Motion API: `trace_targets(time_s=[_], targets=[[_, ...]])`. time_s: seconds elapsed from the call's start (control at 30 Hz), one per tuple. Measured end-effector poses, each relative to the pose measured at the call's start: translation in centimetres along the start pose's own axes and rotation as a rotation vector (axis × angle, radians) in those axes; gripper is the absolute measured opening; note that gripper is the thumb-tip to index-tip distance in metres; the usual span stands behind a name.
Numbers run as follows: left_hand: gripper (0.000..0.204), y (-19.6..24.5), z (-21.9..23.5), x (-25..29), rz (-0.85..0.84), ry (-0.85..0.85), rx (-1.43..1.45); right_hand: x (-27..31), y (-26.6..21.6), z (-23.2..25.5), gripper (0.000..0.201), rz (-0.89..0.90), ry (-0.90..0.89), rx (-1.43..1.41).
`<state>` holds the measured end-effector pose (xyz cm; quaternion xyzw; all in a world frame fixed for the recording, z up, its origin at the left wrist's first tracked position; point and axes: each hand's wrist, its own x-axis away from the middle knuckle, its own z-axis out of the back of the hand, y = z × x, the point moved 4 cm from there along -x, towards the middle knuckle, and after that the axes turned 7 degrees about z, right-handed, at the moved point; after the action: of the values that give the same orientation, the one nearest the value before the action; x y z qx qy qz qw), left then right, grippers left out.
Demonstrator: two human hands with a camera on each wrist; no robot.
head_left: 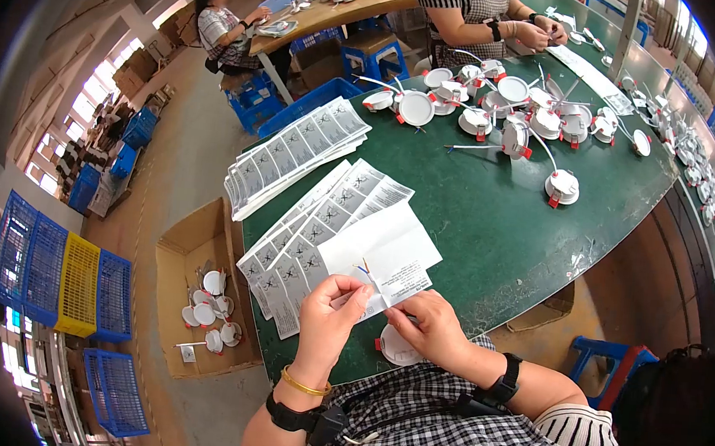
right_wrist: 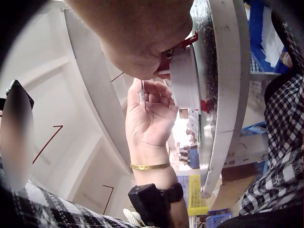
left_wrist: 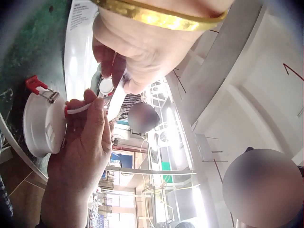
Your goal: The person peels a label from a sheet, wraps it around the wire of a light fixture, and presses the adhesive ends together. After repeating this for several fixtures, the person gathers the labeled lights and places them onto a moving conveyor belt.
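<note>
My left hand (head_left: 330,314) pinches the near edge of a white printed sheet (head_left: 385,241) between thumb and fingers. Blue and brown wire ends (head_left: 364,267) show against the sheet's face, just beyond the left thumb. My right hand (head_left: 431,323) is close beside it at the sheet's near edge. In the left wrist view, the right fingers pinch a short white cable (left_wrist: 80,109) that comes from a round white downlight (left_wrist: 42,124) with a red-tipped spring clip (left_wrist: 38,85). That downlight sits at the table's near edge, partly under the right hand.
Stacks of printed sheets (head_left: 296,152) lie left on the green table (head_left: 471,256). Many downlights (head_left: 509,134) cluster at the back right. A cardboard box (head_left: 198,253) with several downlights stands at the left. Another person (head_left: 471,24) works across the table.
</note>
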<state>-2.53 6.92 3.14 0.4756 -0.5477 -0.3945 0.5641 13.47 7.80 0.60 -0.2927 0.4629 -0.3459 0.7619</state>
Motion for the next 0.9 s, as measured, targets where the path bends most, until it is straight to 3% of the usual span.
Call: trace_targets(time_s=[0.9], targets=[[0.018,-0.5,-0.5,-0.1,-0.075,0.105,-0.124,0.3,0.7,-0.2,0.015,0.01,0.026,0.004]])
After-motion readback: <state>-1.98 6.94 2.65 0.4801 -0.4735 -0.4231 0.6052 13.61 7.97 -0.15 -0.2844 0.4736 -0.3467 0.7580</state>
